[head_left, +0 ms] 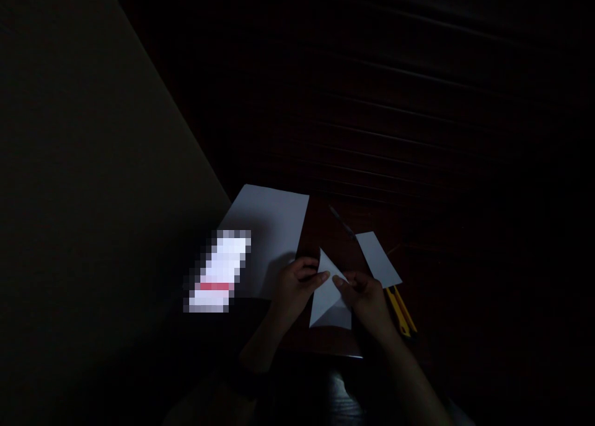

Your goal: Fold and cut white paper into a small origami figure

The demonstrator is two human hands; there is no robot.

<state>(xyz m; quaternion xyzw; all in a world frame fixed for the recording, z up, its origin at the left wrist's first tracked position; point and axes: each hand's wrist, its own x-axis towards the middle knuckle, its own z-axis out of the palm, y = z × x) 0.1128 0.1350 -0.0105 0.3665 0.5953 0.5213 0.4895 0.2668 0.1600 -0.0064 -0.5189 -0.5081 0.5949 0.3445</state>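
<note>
A small white sheet of paper (pixel 329 292), folded to a point at the top, is held up between my two hands over the dark table (pixel 320 339). My left hand (pixel 296 284) pinches its left edge, thumb on the front face and fingers behind. On the opposite side, my right hand (pixel 366 294) grips the paper in the same way, with the thumb close to the left thumb. One folded flap lies diagonally across the sheet, and its lower part is in shadow.
Left of my hands lies a large white sheet (pixel 274 227), with a lit, pixelated screen (pixel 218 271) over its edge. To the right are a white paper strip (pixel 379 258), a yellow-handled tool (pixel 400 311) and a thin pen-like item (pixel 341 221). A pale wall (pixel 93 165) rises at left.
</note>
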